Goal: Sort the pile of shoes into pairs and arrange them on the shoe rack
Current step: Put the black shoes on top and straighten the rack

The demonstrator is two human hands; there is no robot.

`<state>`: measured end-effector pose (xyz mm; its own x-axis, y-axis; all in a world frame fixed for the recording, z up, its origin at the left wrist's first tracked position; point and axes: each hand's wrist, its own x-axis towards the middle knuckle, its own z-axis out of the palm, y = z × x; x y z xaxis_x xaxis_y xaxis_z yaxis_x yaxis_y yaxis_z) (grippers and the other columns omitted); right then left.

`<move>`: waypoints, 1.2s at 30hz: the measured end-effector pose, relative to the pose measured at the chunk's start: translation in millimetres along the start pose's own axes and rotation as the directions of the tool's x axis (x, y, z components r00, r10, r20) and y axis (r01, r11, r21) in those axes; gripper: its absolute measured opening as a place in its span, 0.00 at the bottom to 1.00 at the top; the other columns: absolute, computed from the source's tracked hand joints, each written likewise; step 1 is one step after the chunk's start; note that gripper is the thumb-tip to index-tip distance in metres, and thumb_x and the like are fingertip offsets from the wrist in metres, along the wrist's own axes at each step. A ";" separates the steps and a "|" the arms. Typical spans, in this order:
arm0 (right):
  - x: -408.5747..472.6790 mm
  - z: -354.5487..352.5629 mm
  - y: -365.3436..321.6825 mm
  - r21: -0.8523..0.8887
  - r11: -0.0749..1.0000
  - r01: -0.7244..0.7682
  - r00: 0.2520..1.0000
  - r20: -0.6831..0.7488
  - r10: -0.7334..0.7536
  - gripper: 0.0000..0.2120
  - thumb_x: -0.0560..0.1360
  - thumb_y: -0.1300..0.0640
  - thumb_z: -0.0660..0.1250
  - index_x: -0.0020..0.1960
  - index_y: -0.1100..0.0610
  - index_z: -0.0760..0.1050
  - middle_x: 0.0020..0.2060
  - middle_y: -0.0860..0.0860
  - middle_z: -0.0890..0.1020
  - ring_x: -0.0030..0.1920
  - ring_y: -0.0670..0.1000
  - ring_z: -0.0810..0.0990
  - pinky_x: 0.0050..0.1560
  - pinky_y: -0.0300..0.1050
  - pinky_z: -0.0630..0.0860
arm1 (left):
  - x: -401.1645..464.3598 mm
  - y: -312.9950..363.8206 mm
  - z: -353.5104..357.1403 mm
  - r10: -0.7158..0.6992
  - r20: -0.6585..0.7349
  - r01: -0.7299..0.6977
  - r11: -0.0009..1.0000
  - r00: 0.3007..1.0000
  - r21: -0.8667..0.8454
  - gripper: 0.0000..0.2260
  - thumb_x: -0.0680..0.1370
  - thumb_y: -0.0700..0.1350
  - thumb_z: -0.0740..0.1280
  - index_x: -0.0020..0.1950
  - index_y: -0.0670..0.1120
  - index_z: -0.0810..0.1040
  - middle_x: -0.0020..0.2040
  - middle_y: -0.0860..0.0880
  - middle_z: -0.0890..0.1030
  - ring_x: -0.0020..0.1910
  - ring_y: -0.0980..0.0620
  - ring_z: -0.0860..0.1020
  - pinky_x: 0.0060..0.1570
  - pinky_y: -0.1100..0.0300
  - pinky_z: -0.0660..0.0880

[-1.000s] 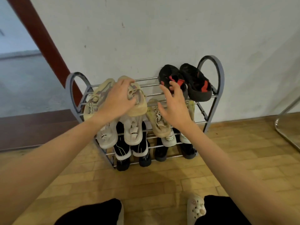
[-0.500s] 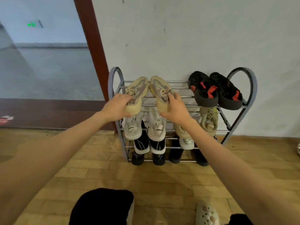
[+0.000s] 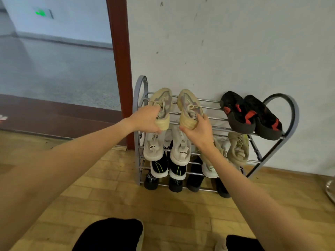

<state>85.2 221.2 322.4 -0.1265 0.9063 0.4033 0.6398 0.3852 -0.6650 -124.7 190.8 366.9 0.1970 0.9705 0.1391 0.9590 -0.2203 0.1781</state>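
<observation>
A grey metal shoe rack (image 3: 288,113) stands against the white wall. On its top shelf at the left lie two beige sneakers, toes toward the wall. My left hand (image 3: 146,120) grips the heel of the left beige sneaker (image 3: 163,98). My right hand (image 3: 199,127) grips the heel of the right beige sneaker (image 3: 188,104). A black pair with red accents (image 3: 252,113) sits at the top right. White sneakers (image 3: 179,151) and a cream pair (image 3: 237,149) fill the middle shelf. Black shoes (image 3: 159,167) are on the lower shelves.
A red-brown door frame (image 3: 119,51) stands just left of the rack, with a grey corridor floor beyond. Wooden floor (image 3: 181,205) lies in front of the rack. My black-clad knees (image 3: 110,234) are at the bottom edge. A metal object (image 3: 330,189) shows at the right edge.
Both beige sneakers went from my left hand's grasp to lying side by side on the top shelf, one heel in each hand. The view shifted so the rack sits further right.
</observation>
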 end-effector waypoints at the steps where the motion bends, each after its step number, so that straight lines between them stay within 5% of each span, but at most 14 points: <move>1: 2.7 3.2 -2.8 0.002 1.000 -0.009 1.000 -0.008 0.009 0.29 0.65 0.43 0.75 0.62 0.53 0.75 0.62 0.53 0.75 0.65 0.54 0.71 0.64 0.50 0.72 | 1.1 -0.6 1.3 0.004 -0.002 -0.004 1.000 1.000 0.003 0.24 0.67 0.52 0.77 0.47 0.44 0.66 0.41 0.49 0.71 0.40 0.49 0.71 0.37 0.57 0.65; 11: 37.0 29.6 -24.4 0.018 0.999 -0.030 0.999 -0.019 0.030 0.30 0.65 0.42 0.75 0.63 0.55 0.75 0.63 0.54 0.76 0.69 0.54 0.67 0.68 0.51 0.69 | 18.9 -21.7 -12.7 -0.003 -0.057 0.006 0.998 0.998 0.061 0.24 0.71 0.50 0.75 0.57 0.38 0.68 0.52 0.40 0.76 0.51 0.41 0.75 0.46 0.52 0.71; 14: 38.7 42.9 -26.6 -0.071 0.997 -0.042 0.999 0.002 0.042 0.37 0.64 0.36 0.71 0.64 0.58 0.72 0.63 0.56 0.76 0.67 0.57 0.67 0.67 0.54 0.68 | 17.7 -16.6 -4.5 -0.006 -0.107 0.012 0.998 0.994 0.057 0.23 0.71 0.48 0.74 0.56 0.37 0.69 0.51 0.39 0.76 0.50 0.41 0.75 0.42 0.57 0.65; 17: 34.6 52.2 -21.8 -0.218 0.976 -0.027 0.999 0.035 0.035 0.41 0.68 0.36 0.70 0.70 0.61 0.64 0.67 0.61 0.70 0.68 0.61 0.65 0.69 0.53 0.63 | 19.4 -16.5 4.2 -0.045 -0.144 0.045 0.999 0.989 -0.002 0.26 0.70 0.48 0.74 0.60 0.36 0.69 0.55 0.38 0.75 0.56 0.39 0.74 0.49 0.53 0.71; 22: 37.5 48.6 -22.8 -0.273 0.962 -0.003 0.996 0.087 0.028 0.38 0.68 0.36 0.70 0.65 0.64 0.68 0.66 0.63 0.71 0.68 0.62 0.65 0.68 0.53 0.64 | 14.0 -15.1 8.8 -0.124 -0.169 0.107 0.988 0.978 -0.109 0.31 0.71 0.47 0.75 0.67 0.36 0.67 0.65 0.38 0.71 0.65 0.40 0.69 0.61 0.51 0.69; 30: 9.0 18.4 -5.1 -0.128 0.975 0.184 0.979 0.112 -0.171 0.29 0.74 0.49 0.69 0.70 0.60 0.67 0.66 0.63 0.68 0.68 0.61 0.67 0.68 0.54 0.68 | -20.1 5.4 37.3 -0.325 -0.386 0.165 0.905 0.863 -0.392 0.32 0.72 0.36 0.67 0.74 0.40 0.59 0.65 0.39 0.70 0.63 0.42 0.71 0.57 0.55 0.70; 33: -20.1 6.7 8.8 -0.186 0.933 0.307 0.948 -0.022 -0.316 0.20 0.75 0.57 0.66 0.65 0.63 0.71 0.60 0.62 0.72 0.62 0.60 0.72 0.60 0.47 0.71 | -40.2 16.1 61.6 -0.409 -0.338 0.244 0.866 0.848 -0.437 0.24 0.74 0.39 0.68 0.68 0.41 0.66 0.59 0.42 0.72 0.57 0.44 0.74 0.47 0.58 0.69; 36: -46.1 3.2 30.1 -0.288 0.884 0.368 0.920 -0.026 -0.391 0.13 0.74 0.61 0.64 0.57 0.66 0.75 0.50 0.61 0.75 0.52 0.60 0.75 0.51 0.46 0.73 | -52.9 21.2 87.4 -0.470 -0.190 0.364 0.835 0.862 -0.413 0.22 0.74 0.42 0.68 0.67 0.42 0.68 0.62 0.41 0.71 0.60 0.42 0.73 0.52 0.54 0.71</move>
<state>107.9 191.6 281.9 -0.3471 0.6783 0.6477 0.7375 0.6240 -0.2583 -97.1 143.4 278.2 -0.3195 0.9214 0.2213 0.7884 0.1289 0.6015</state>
